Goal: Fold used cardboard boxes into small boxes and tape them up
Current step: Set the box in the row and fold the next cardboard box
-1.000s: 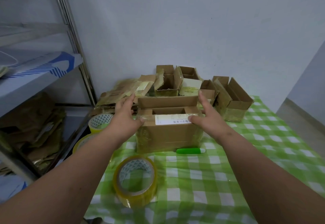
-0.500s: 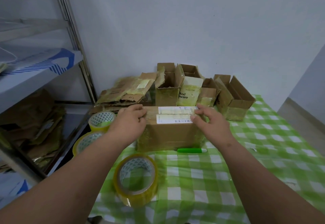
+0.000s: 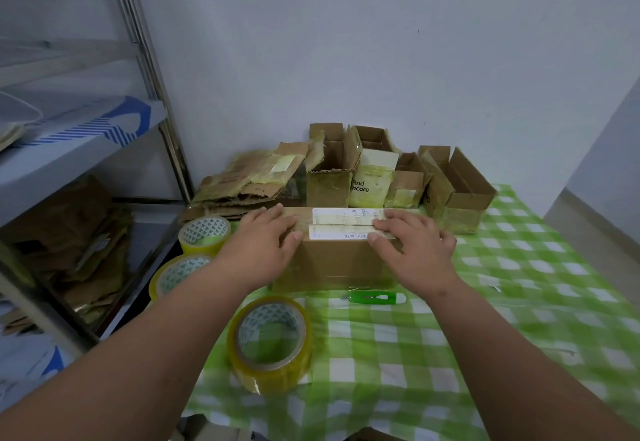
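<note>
Here, flat hands press rectangular cardboard box [image 3: 332,260].

- Light's pretty dim and flat, kind of a cool grey cast on the wall [image 3: 381,42].
- Only soft shadows, like under my box [image 3: 332,264].
- Shelf post [image 3: 145,70] bows hard, classic wide-angle warp at the edges.
- Tablecloth [image 3: 519,302] goes smeary toward the right and bottom.
- Slight sheen on the tape roll [image 3: 270,343], no real glare.

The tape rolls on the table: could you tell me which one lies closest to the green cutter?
The front roll, standing alone on the green checked cloth; the other two sit further left at the table's edge.
</note>
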`<state>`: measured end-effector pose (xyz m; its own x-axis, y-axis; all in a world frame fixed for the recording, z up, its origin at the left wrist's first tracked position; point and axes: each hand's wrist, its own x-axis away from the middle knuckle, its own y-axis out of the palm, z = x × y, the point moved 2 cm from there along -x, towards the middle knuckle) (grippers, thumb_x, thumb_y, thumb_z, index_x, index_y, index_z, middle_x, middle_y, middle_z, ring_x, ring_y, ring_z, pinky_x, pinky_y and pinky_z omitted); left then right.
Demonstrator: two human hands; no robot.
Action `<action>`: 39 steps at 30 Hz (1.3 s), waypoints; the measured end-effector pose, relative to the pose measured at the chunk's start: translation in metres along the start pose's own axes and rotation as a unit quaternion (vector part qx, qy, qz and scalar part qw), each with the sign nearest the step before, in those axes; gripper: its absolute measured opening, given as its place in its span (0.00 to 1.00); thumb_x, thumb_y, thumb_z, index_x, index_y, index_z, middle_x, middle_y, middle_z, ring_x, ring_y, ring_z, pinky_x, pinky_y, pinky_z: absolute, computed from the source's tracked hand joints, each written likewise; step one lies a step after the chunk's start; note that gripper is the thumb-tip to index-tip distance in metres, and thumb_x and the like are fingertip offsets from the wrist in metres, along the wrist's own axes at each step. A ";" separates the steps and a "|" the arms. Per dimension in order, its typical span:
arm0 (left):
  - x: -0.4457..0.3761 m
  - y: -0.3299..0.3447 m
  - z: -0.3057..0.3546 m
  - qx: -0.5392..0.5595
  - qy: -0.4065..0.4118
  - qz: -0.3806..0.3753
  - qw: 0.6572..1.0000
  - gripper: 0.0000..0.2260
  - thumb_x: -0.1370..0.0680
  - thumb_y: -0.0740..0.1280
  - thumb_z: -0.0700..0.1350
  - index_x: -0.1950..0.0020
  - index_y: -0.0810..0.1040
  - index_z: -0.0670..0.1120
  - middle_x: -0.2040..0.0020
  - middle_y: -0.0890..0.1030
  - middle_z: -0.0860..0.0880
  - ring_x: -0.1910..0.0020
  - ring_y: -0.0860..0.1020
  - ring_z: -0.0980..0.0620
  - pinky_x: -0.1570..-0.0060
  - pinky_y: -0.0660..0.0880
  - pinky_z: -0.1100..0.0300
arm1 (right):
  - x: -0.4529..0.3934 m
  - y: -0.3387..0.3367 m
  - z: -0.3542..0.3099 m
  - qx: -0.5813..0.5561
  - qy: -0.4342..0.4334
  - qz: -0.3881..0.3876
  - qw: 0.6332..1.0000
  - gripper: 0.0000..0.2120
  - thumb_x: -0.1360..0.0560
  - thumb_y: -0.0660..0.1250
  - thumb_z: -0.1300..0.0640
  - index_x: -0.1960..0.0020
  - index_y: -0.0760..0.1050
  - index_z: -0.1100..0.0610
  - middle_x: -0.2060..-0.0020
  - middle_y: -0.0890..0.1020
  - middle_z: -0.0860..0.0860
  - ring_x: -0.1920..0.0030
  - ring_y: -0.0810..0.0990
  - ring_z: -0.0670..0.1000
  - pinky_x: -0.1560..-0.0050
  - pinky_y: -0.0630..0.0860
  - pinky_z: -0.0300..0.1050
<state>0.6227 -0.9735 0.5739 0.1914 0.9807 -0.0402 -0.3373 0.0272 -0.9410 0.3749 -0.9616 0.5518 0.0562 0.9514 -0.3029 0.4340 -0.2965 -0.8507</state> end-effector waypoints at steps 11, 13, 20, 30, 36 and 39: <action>0.007 0.005 0.001 0.045 -0.004 0.015 0.999 0.23 0.16 0.53 0.54 0.20 0.57 0.53 0.21 0.59 0.52 0.24 0.57 0.48 0.26 0.55 0.53 | 0.010 0.001 -0.006 -0.034 0.024 0.026 0.999 0.13 0.22 0.64 0.43 0.39 0.71 0.43 0.37 0.74 0.40 0.33 0.67 0.47 0.40 0.52 0.48; 0.010 0.005 0.001 0.071 -0.011 0.027 0.997 0.23 0.16 0.56 0.52 0.21 0.56 0.54 0.24 0.65 0.51 0.27 0.64 0.47 0.28 0.62 0.50 | 0.011 0.001 -0.009 -0.037 0.033 0.033 0.998 0.10 0.22 0.65 0.44 0.42 0.72 0.43 0.35 0.75 0.40 0.33 0.67 0.47 0.38 0.52 0.49; 0.016 -0.004 0.001 -0.006 -0.011 0.043 0.999 0.16 0.16 0.56 0.49 0.28 0.67 0.54 0.19 0.50 0.51 0.22 0.52 0.44 0.25 0.55 0.47 | 0.017 -0.008 -0.018 0.045 0.026 0.036 0.998 0.17 0.22 0.65 0.47 0.34 0.74 0.42 0.29 0.68 0.41 0.28 0.60 0.48 0.31 0.52 0.53; 0.037 -0.009 -0.002 -0.029 0.001 0.087 0.996 0.24 0.17 0.59 0.51 0.22 0.60 0.54 0.21 0.59 0.52 0.24 0.54 0.46 0.25 0.56 0.50 | 0.041 -0.015 -0.040 -0.026 -0.007 0.078 0.997 0.13 0.23 0.66 0.54 0.39 0.78 0.46 0.43 0.73 0.43 0.37 0.67 0.48 0.41 0.53 0.45; 0.058 0.004 -0.013 0.020 -0.041 0.054 0.998 0.25 0.18 0.60 0.50 0.21 0.60 0.56 0.22 0.60 0.51 0.23 0.54 0.44 0.25 0.55 0.48 | 0.074 0.001 -0.072 -0.051 -0.083 -0.001 0.995 0.14 0.23 0.65 0.49 0.39 0.77 0.46 0.45 0.73 0.43 0.39 0.69 0.47 0.38 0.57 0.47; 0.065 0.006 -0.020 0.046 -0.053 0.059 0.996 0.25 0.18 0.61 0.49 0.22 0.61 0.54 0.22 0.61 0.50 0.23 0.55 0.44 0.25 0.56 0.48 | 0.090 0.013 -0.090 -0.049 -0.141 -0.060 0.987 0.18 0.25 0.65 0.46 0.35 0.75 0.45 0.41 0.72 0.43 0.37 0.67 0.48 0.35 0.58 0.50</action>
<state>0.6518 -0.9132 0.5591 0.0485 0.9929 -0.1089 -0.4352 -0.0772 -0.8970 0.4669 -0.8723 0.5525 -0.2473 0.9142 -0.3210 0.5072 -0.1602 -0.8468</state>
